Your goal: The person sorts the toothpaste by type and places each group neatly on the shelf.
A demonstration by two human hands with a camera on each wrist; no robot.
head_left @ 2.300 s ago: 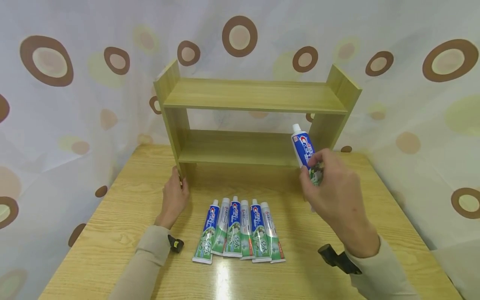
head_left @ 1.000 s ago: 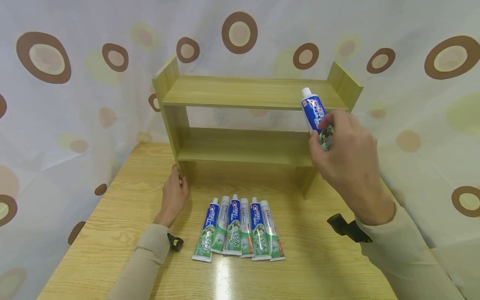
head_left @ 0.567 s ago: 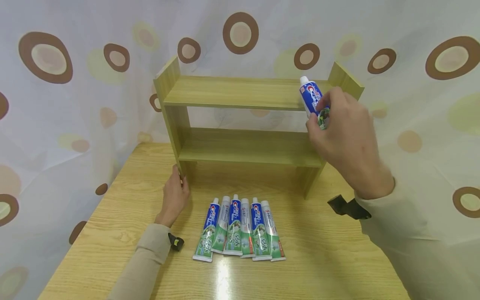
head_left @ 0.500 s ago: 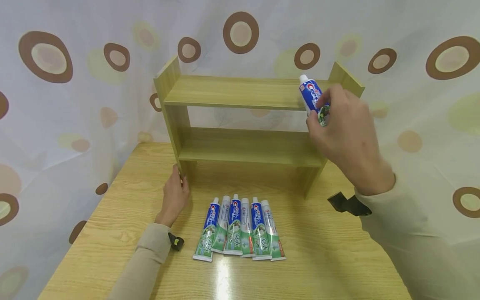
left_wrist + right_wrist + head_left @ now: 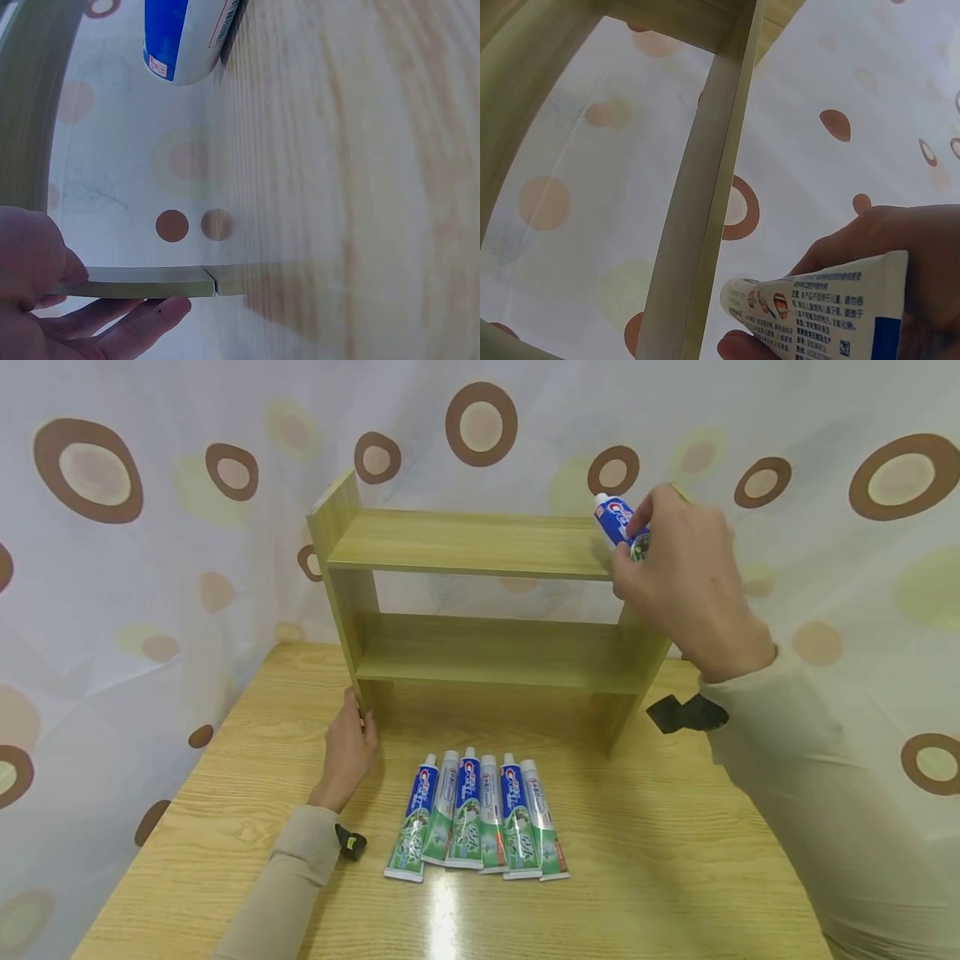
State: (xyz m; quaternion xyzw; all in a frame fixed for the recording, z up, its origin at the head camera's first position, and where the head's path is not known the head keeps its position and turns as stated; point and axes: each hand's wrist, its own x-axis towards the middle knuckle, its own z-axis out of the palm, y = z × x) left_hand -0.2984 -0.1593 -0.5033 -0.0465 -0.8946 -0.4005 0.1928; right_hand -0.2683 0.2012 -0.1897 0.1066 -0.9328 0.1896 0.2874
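My right hand [image 5: 686, 568] pinches a blue, white and green toothpaste tube [image 5: 615, 520], tilted with its white cap up and to the left. It is high at the right end of the wooden shelf unit [image 5: 480, 543], overlapping the top board. In the right wrist view the printed back of this tube [image 5: 817, 315] faces the camera, beside a shelf edge. My left hand [image 5: 348, 756] grips the lower left side panel of the unit. The left wrist view shows thumb and fingers on either side of that panel's edge [image 5: 150, 285].
Several toothpaste tubes [image 5: 468, 827], blue-green and silver-green, lie fanned side by side on the wooden table [image 5: 637, 868] in front of the unit, caps toward it. A white cloth [image 5: 825, 410] with brown and yellow circles hangs behind and around the table.
My right hand has raised the toothpaste tube from the middle board's height to the top board, tilting it further left. The left hand and the row of tubes stay in place.
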